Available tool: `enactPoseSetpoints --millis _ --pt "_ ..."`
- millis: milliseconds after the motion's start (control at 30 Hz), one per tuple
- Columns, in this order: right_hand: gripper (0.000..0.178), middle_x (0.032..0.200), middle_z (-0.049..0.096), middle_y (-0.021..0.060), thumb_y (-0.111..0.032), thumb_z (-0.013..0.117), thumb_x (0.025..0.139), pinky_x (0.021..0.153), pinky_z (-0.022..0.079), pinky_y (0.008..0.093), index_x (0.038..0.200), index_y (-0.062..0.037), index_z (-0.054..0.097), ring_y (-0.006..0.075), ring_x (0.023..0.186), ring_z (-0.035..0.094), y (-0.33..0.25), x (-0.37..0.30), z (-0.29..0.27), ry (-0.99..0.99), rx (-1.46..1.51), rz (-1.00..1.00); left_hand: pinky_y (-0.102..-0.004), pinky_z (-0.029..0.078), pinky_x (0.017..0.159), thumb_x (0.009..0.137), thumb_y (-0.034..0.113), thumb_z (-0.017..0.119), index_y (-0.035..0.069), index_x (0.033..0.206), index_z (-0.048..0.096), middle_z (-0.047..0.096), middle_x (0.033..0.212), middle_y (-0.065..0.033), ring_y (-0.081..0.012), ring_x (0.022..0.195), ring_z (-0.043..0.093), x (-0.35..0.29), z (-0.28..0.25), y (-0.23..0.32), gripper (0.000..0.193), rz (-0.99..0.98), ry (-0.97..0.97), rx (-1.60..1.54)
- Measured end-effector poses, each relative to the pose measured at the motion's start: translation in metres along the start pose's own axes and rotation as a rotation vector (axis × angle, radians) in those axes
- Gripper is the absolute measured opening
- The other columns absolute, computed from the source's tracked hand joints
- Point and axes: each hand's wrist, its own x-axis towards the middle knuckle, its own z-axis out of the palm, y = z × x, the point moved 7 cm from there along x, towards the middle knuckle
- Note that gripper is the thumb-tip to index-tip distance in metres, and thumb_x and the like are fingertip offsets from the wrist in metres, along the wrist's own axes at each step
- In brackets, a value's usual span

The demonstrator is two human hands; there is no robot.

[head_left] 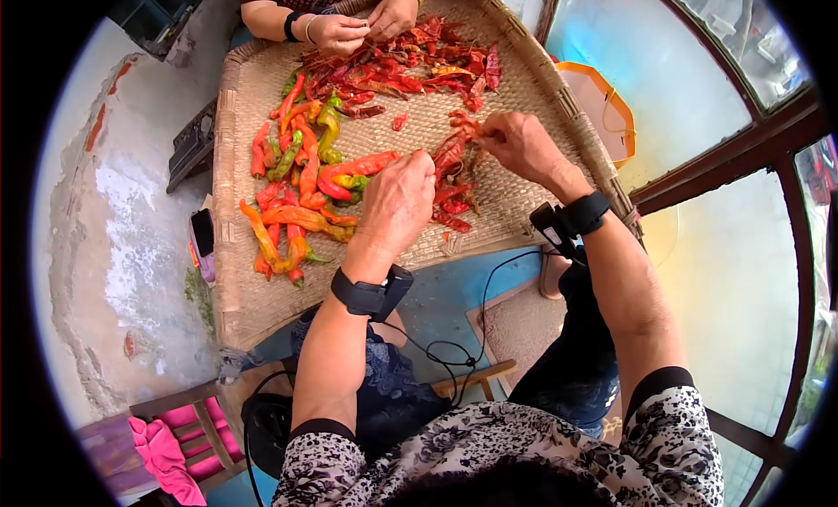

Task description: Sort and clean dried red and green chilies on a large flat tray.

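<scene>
My right hand (528,151) is pinched closed on a dried red chili pepper (464,123), whose wrinkled body shows past the fingertips. Close to it, my left hand (400,200) is curled closed with its back upward, hiding whatever its fingers hold. More dried red chilies (453,201) lie between and below the two hands on a woven tray (262,319). Left of my left hand are fresh peppers (301,217), glossy red, orange and green, in a loose heap. One bright red pepper (371,164) reaches up to the left hand.
Across the tray, another person's hands (362,28) meet over a wide pile of dried chilies (410,66). Frosted windows (724,271) stand at the right, beside an orange-rimmed container (602,110). A phone (202,233) is at the left. A black cable (458,360) hangs below the tray's near edge.
</scene>
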Motion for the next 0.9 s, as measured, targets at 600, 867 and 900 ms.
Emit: enactPoseSetpoints --millis 600,867,900 --pt "0.017 0.064 0.054 -0.0015 -0.021 0.057 0.087 0.042 0.034 0.0184 0.082 -0.0044 0.060 0.0036 0.051 0.047 0.145 -0.057 -0.100 0.512 0.755 0.614 -0.0360 0.043 0.055 0.086 0.009 0.055 0.003 0.088 0.051 0.055 0.065 -0.0119 -0.0268 0.058 0.056 0.008 0.017 -0.001 0.007 -0.073 -0.089 -0.160" --pt "0.023 0.076 0.066 0.0169 -0.015 0.060 0.080 0.067 0.051 0.0323 0.093 0.0033 0.066 0.0217 0.068 0.066 0.113 -0.046 -0.104 0.568 0.352 0.435 -0.0378 0.043 0.056 0.086 0.007 0.054 0.002 0.088 0.051 0.056 0.066 -0.0135 -0.0283 0.061 0.058 0.006 0.018 0.006 0.007 -0.020 -0.105 -0.177" --pt "0.023 0.076 0.066 0.0169 -0.015 0.060 0.080 0.067 0.051 0.0323 0.093 0.0033 0.066 0.0217 0.068 0.066 0.092 -0.045 -0.102 0.538 0.375 0.434 -0.0378 0.043 0.056 0.085 0.007 0.054 0.002 0.088 0.051 0.056 0.067 -0.0138 -0.0290 0.061 0.058 0.007 0.015 0.008 0.006 -0.015 -0.119 -0.176"
